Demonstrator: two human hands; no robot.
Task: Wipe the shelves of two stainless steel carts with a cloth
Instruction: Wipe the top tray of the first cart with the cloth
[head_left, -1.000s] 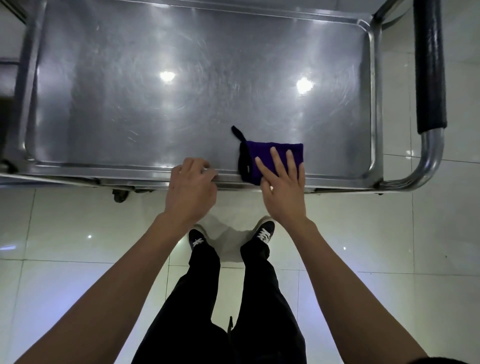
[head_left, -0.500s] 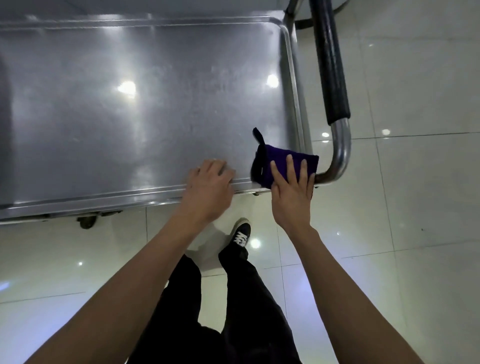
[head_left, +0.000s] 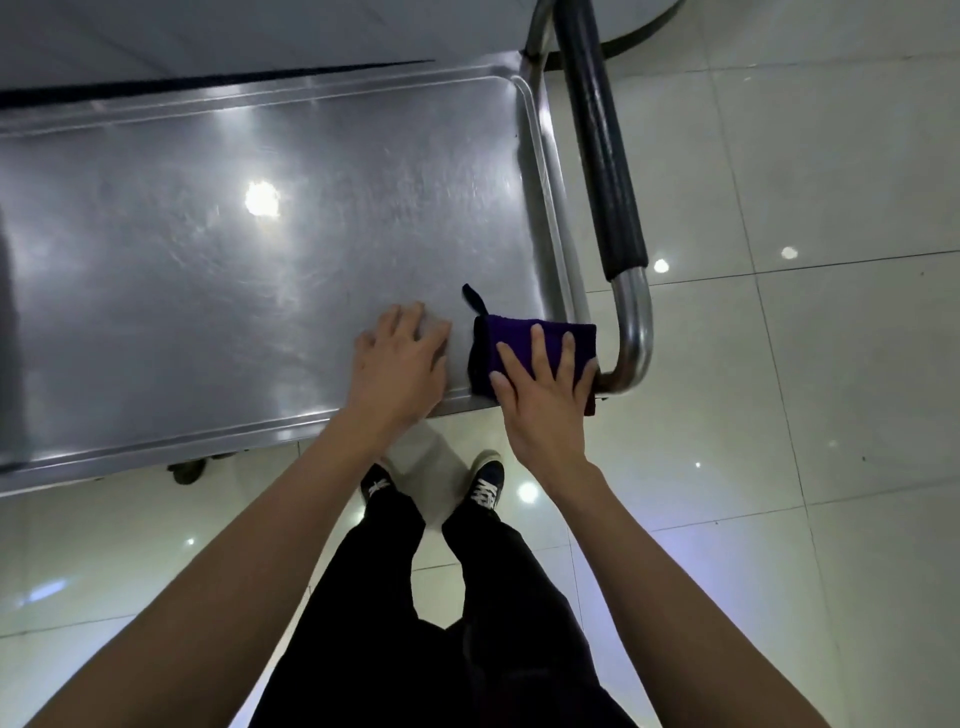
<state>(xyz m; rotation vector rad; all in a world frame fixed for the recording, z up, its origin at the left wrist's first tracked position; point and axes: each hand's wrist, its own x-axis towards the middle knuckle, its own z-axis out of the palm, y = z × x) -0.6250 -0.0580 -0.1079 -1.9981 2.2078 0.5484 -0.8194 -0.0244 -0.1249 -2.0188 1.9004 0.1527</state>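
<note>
The top shelf (head_left: 218, 270) of a stainless steel cart fills the upper left of the head view. A folded purple cloth (head_left: 524, 338) with a black edge and loop lies at the shelf's near right corner, overhanging the rim. My right hand (head_left: 540, 389) presses flat on the cloth with straight, spread fingers. My left hand (head_left: 400, 364) rests flat on the bare shelf just left of the cloth, near the front rim.
The cart's steel handle with a black grip (head_left: 602, 156) runs along the right end and bends into the corner beside the cloth. A caster (head_left: 187, 470) shows under the front edge. Glossy white floor tiles (head_left: 805, 415) surround the cart; my shoes (head_left: 485, 480) stand below.
My right hand has slid the cloth rightward along the front rim to the shelf's right corner. My left hand has moved from gripping the front rim to lying flat on the shelf.
</note>
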